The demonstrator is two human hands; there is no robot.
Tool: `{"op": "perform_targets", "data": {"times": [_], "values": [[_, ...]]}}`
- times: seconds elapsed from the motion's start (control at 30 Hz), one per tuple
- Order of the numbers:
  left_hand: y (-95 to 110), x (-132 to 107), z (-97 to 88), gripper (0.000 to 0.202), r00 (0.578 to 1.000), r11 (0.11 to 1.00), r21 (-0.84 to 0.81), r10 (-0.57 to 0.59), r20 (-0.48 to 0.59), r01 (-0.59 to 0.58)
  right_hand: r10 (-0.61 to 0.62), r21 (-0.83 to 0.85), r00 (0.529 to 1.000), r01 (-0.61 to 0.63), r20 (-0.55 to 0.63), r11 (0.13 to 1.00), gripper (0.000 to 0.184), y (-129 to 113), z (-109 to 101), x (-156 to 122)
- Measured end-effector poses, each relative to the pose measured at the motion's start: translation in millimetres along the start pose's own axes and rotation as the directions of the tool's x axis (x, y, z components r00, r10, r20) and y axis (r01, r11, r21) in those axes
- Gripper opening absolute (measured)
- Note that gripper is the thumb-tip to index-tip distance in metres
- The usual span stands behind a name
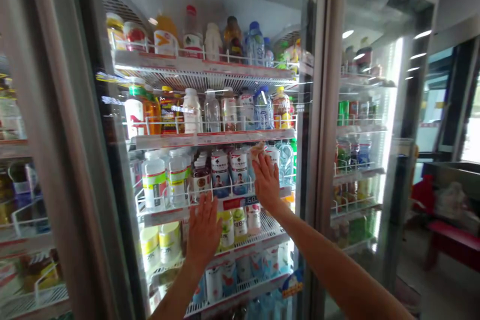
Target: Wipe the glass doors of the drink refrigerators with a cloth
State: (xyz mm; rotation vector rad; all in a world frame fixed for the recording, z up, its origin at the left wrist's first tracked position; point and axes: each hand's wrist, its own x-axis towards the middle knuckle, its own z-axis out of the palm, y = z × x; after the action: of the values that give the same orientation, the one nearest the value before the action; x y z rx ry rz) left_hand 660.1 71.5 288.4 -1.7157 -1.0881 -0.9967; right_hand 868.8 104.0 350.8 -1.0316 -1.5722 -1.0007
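Observation:
A glass door (307, 160) of an upright drinks fridge stands in front of me, with lit shelves behind it. My right hand (267, 182) presses a small pale crumpled cloth (258, 150) to the glass, at the height of the third shelf's bottles. Only a bit of the cloth shows past the fingertips. Lower and to the left, my left hand (203, 232) lies open with fingers stretched, its palm toward the glass and nothing in it. Labelled white bottles (239, 167) and a dark-capped bottle (200, 177) show behind the door near my hands.
A metal door frame (328, 110) runs down the right side, and another thick frame (62, 135) stands at left. Neighbouring fridge sections hold more drinks. A red bench (455, 245) and a plastic bag (452, 202) are at far right.

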Motion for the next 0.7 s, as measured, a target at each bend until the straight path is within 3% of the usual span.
{"op": "perform_targets", "data": {"times": [0.1,0.17,0.23,0.3,0.37,0.4,0.47,0.53,0.6,0.63,0.7], "values": [[-3,-1,-2.3,0.064,1.000,1.000,-0.014,0.028,-0.006,-0.028,-0.190,0.064,0.981,0.188,0.027,0.980,0.046,-3,4,-40],[-9,1,-7.1,0.064,0.997,0.997,-0.024,0.071,-0.028,-0.071,-0.207,0.074,0.978,0.204,0.029,0.976,0.046,12,5,-64],[-16,6,-13.3,0.064,0.994,0.995,-0.027,0.092,-0.061,-0.094,0.031,0.032,0.998,-0.029,-0.060,0.999,0.049,42,6,-67],[-19,15,-18.8,0.065,0.992,0.997,-0.024,0.077,-0.101,-0.080,0.311,0.026,0.926,-0.312,-0.213,0.950,0.052,67,7,-52],[-18,26,-21.3,0.066,0.992,0.999,-0.019,0.047,-0.121,-0.050,0.446,0.057,0.839,-0.452,-0.313,0.890,0.055,70,11,-30],[-15,31,-21.0,0.066,0.993,0.999,-0.016,0.035,-0.117,-0.037,0.451,0.069,0.834,-0.454,-0.319,0.888,0.057,60,13,-21],[-8,38,-17.2,0.066,0.996,1.000,-0.007,0.004,-0.094,-0.005,0.346,0.092,0.902,-0.334,-0.257,0.938,0.061,30,18,-12],[-1,41,-11.3,0.065,0.996,0.999,0.009,-0.031,-0.088,0.032,0.063,0.135,0.985,-0.041,-0.161,0.990,0.063,7,20,-14],[3,41,-6.2,0.066,0.994,0.998,0.023,-0.057,-0.091,0.059,-0.124,0.152,0.986,0.140,-0.115,0.978,0.061,12,16,-20],[3,40,-4.6,0.066,0.994,0.998,0.026,-0.060,-0.090,0.063,-0.108,0.131,0.986,0.124,-0.127,0.984,0.060,26,13,-23],[4,39,-2.8,0.067,0.995,0.998,0.025,-0.057,-0.079,0.060,0.113,0.063,0.970,-0.102,-0.214,0.993,0.059,63,7,-27]]}}
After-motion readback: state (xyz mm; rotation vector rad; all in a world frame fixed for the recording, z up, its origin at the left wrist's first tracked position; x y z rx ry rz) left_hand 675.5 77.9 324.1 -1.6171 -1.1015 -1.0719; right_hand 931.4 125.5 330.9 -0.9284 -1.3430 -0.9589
